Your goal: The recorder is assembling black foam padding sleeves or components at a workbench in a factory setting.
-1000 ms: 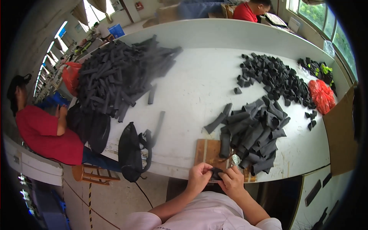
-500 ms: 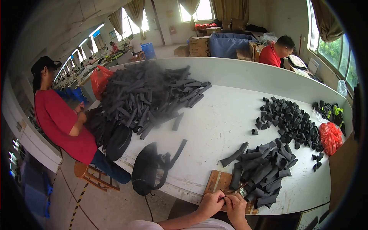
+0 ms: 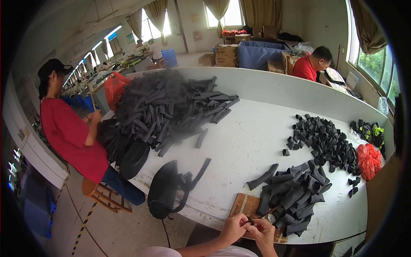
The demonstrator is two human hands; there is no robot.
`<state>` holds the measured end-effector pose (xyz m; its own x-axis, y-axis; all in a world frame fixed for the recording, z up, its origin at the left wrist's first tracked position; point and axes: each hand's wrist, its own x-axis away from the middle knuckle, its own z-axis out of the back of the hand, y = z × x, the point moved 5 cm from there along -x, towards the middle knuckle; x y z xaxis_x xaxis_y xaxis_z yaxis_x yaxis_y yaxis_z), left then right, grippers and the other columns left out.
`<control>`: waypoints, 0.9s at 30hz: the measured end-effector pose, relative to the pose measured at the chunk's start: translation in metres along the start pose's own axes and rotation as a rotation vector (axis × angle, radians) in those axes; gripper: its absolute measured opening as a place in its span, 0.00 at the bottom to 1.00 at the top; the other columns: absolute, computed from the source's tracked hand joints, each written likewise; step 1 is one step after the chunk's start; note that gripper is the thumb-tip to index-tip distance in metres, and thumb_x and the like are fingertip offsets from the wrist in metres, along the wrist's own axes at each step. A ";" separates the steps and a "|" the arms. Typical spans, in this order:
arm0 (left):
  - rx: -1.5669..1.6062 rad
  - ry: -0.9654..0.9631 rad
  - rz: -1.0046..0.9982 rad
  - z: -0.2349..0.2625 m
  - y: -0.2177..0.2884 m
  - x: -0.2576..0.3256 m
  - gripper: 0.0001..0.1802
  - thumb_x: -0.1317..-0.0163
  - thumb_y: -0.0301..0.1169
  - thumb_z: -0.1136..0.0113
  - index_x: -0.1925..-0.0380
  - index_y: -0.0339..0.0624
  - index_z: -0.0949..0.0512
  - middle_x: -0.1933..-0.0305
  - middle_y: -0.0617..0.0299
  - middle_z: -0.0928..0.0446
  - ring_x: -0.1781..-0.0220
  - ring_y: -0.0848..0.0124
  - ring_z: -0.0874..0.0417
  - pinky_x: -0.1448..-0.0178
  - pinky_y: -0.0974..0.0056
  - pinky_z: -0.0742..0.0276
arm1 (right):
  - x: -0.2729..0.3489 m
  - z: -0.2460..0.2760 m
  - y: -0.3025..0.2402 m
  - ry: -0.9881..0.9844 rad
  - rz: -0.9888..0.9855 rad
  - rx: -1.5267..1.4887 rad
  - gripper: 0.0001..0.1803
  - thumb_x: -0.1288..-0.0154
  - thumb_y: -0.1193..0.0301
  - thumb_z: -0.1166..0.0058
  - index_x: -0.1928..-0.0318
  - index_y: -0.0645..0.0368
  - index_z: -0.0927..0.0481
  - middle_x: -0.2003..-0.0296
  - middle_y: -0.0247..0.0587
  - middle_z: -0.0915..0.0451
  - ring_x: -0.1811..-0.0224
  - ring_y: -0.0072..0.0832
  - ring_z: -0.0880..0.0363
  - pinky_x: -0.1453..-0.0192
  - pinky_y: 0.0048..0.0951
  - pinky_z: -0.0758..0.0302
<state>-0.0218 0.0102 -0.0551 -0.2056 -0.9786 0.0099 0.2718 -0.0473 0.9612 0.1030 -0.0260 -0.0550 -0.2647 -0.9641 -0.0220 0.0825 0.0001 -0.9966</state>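
My left hand and my right hand meet at the table's near edge, fingertips pinched together. Between them shows the end of a small black fabric piece, mostly hidden by the fingers. Just beyond my hands lies a worn brown wooden board. Resting partly on that board is a heap of dark grey fabric tubes, close to my right hand. A thin dark tool, its kind unclear, lies on the board by the tubes.
Short black fabric rings are heaped at the right, beside a red plastic bag. A large pile of dark strips covers the table's far left. A black bag-like bundle hangs at the near edge. A co-worker in red sits at left.
The black piece shows more between my fingertips, and my right fingers have shifted over it. The whole view has moved slightly. At left, the co-worker's hands have risen a little.
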 end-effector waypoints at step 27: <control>0.187 -0.011 0.112 -0.006 -0.041 -0.004 0.08 0.52 0.20 0.47 0.68 0.32 0.29 0.75 0.63 0.26 0.80 0.81 0.29 0.78 0.75 0.33 | 0.002 -0.020 0.044 -0.084 -0.749 -0.761 0.06 0.44 0.76 0.51 0.76 0.63 0.28 0.81 0.33 0.31 0.81 0.21 0.35 0.80 0.18 0.36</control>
<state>-0.0269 0.0146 -0.0960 -0.1945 -0.9733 0.1216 0.1146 0.1006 0.9883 0.0871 -0.0229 -0.1006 0.0702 -0.8024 0.5926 -0.7017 -0.4620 -0.5424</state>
